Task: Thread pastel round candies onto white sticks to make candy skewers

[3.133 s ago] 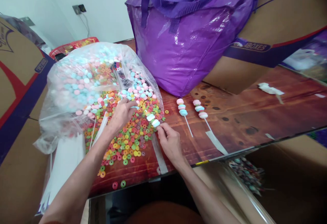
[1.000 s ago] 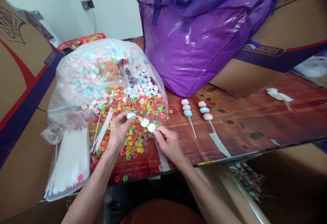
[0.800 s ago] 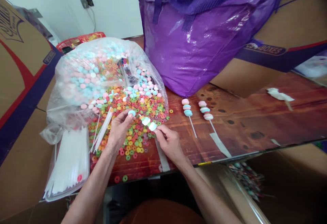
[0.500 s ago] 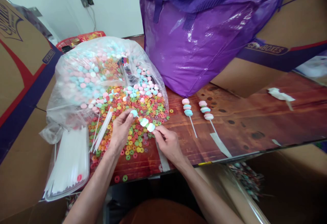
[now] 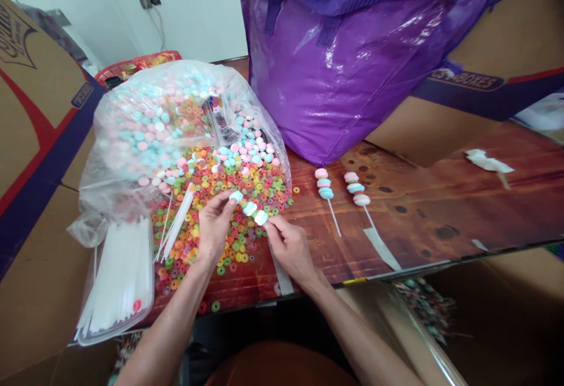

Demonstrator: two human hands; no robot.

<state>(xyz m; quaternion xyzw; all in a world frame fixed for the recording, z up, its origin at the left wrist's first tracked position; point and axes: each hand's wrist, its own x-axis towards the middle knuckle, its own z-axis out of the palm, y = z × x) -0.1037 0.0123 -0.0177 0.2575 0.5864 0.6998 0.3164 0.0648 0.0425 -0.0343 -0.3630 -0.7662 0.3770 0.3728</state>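
Pinched candy [image 5: 237, 196] partly behind left grip [image 5: 213, 222]

On the brown cardboard box with dark blue and red bands [image 5: 445, 121] at the right, an outlined label [image 5: 469, 79] reads "CS", an unclear character, then "BOXES". Cursive lettering at the upper right is cut off. The matching brown cardboard box [image 5: 39, 239] at the left carries slanted cursive lettering [image 5: 18, 32], small print beneath it and a rounded label [image 5: 82, 94], none surely legible.

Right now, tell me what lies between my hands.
Head view: one marshmallow pinched by your left hand, then two skewered marshmallows at your right hand; gummy rings below.
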